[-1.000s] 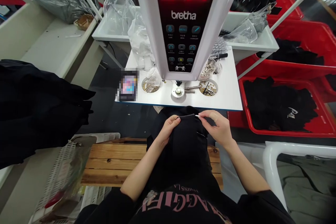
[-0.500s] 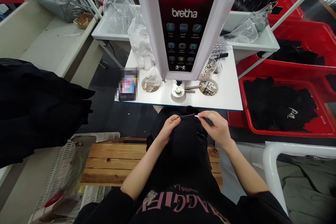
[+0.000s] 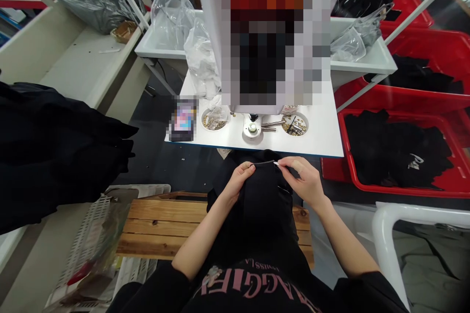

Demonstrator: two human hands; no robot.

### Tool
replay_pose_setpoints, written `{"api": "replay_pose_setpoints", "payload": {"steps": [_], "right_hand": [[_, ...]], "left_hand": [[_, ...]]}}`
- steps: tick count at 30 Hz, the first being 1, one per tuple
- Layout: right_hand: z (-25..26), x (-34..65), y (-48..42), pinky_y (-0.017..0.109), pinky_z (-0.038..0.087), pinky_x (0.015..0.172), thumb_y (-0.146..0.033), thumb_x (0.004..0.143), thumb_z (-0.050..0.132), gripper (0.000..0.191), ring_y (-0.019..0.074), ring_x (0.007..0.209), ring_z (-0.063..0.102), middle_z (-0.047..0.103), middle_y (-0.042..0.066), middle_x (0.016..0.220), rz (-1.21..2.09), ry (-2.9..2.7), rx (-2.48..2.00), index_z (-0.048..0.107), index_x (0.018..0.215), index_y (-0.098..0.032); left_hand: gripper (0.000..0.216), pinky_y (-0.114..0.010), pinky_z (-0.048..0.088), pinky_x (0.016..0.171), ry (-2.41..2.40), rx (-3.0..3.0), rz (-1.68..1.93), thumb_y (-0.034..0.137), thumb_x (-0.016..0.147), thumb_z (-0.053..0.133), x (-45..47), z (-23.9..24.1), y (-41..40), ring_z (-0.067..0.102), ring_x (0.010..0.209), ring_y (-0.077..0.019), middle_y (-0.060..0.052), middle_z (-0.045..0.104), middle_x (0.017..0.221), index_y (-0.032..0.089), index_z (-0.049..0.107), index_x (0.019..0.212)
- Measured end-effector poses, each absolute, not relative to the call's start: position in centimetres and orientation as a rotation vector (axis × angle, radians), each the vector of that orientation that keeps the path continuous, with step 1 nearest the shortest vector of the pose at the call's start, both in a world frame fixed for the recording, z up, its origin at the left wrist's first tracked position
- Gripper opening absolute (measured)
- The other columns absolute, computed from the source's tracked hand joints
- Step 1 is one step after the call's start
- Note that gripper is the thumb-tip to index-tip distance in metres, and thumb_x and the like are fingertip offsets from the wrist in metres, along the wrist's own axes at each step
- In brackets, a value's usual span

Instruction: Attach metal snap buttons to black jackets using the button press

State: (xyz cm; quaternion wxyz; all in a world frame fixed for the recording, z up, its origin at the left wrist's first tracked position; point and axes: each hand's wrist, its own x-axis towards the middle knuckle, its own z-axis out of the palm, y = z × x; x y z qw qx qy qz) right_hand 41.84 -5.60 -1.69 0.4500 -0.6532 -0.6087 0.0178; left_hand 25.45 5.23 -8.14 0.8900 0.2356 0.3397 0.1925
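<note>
Your two hands sit at the lower middle of the frame, with one black garment (image 3: pixel 257 210) bunched between them, draped over a slatted wooden board (image 3: pixel 165 227). Your left hand (image 3: pixel 238 183) is curled over the fabric, its fingers pressed together at one end of a thin dark strip (image 3: pixel 263 162) that runs along the garment's top edge. Your right hand (image 3: pixel 303 181) pinches the other end of that strip between thumb and fingertip. Just beyond the garment is the near edge of a white desk (image 3: pixel 323 132), which carries one tall machine (image 3: pixel 275 34), blurred too heavily to read, and two round dishes of small metal studs (image 3: pixel 215 120) (image 3: pixel 294 124), one on each side of the machine's base. One blurred flat object (image 3: pixel 182 120) lies at the desk's left corner. Three red crates fill the right of the frame, and the nearest red crate (image 3: pixel 404 156) holds black clothing (image 3: pixel 396 151) with a white print. A heap of black garments (image 3: pixel 47 151) hangs in at the far left, and one white plastic crate (image 3: pixel 91 239) sits at the lower left.
</note>
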Motion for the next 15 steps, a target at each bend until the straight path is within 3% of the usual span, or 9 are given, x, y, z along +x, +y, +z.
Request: {"api": "replay_pose_setpoints", "payload": {"steps": [7,15], "right_hand": [[-2.04,41.92,-5.98,0.033,0.053,0.079,-0.012,0.080,0.061,0.019,0.0176,0.085,0.065,0.068,0.003,0.090,0.091,-1.470,-1.657,0.064,0.096,-0.021],[-2.33,41.50,-5.65,0.033,0.052,0.078,-0.012,0.079,0.063,0.018,0.0179,0.084,0.064,0.067,0.003,0.089,0.141,-1.482,-1.638,0.063,0.094,-0.021]], "left_hand": [[0.032,-0.016,0.048,0.058,0.668,0.501,0.398,0.032,0.065,0.081,25.27,-8.26,5.23,0.062,0.059,-0.0088,0.000,0.067,0.070,0.014,0.060,0.082],[0.040,-0.019,0.047,0.064,0.693,0.440,0.444,0.033,0.055,0.086,25.44,-8.33,5.37,0.062,0.061,-0.0093,0.000,0.066,0.071,0.013,0.060,0.079]]}}
